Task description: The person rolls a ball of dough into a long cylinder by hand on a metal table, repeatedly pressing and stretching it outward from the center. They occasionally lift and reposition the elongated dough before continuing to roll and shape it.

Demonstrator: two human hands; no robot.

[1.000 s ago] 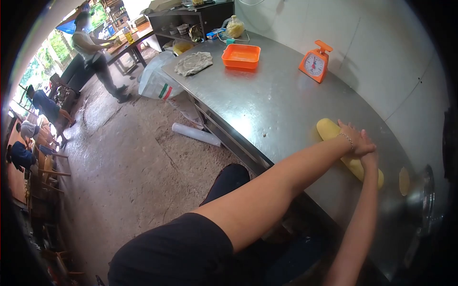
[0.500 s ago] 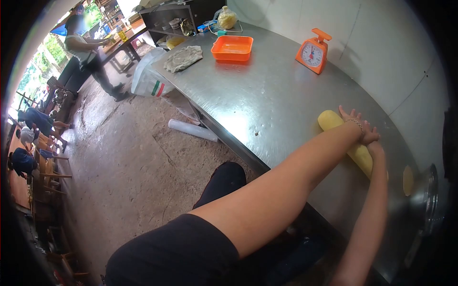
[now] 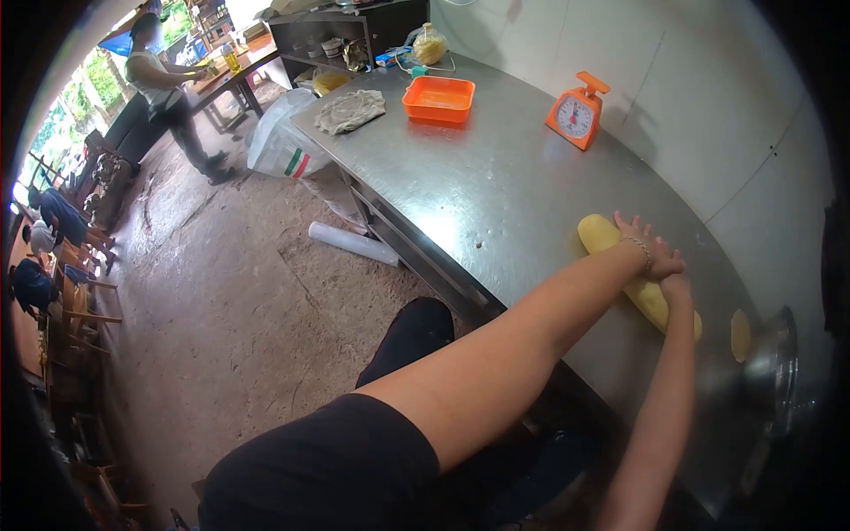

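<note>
From the head view, my left hand (image 3: 651, 252) lies flat on the yellow dough roll (image 3: 653, 305), fingers spread. My right hand (image 3: 678, 286) sits just beside it, and I cannot tell how its fingers stand. Both arms are straight, likely to lean weight down. The roll lies on the steel tabletop (image 3: 496, 177) near the wall, with a scale (image 3: 575, 113) and tray (image 3: 438, 97) farther off. The floor (image 3: 239, 292) is bare concrete.

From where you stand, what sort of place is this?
Probably the prep area of a small open-sided eatery or bakery: a long steel worktable, an orange kitchen scale, and a yellow dough roll under the left hand and right hand.
</note>
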